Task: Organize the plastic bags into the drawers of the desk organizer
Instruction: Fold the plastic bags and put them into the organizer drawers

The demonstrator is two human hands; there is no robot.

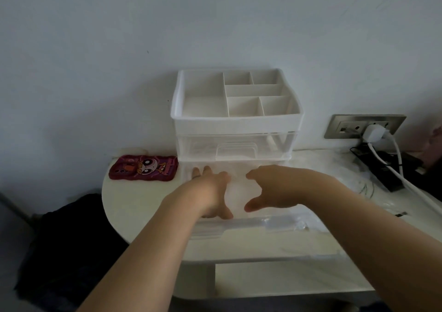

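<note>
Item: desk organizer (236,120), white, standing against the wall on a pale table (134,211); open tray of compartments on top, upper drawer (236,147) clear and pushed in, lower drawer (239,225) drawn well out toward the person. Contents of lower drawer: plastic bags (236,192), clear, in a loose pale heap between the two hands; count could not be told. Further loose bags (358,182) lay on the table right of the organizer, not yet filed. Left hand (212,192): fingers straight, laid flat into the drawer's left side, seemingly pressing the heap down. Right hand (275,187): thumb and fingers spread in a wide curve over the heap's right side, pinching nothing visible; whether it touched the plastic could not be told. Adjacent: red phone case (143,168) just left of the organizer; wall socket (363,126) with white charger (374,132) at right. Risks, as judged: the slick film would likely spring back once released and catch in the gap as the drawer went in, jamming it; a hard shove could slide the light organizer sideways into the phone case; downward pressure on a drawer drawn this far could tip it off its runners.
</note>
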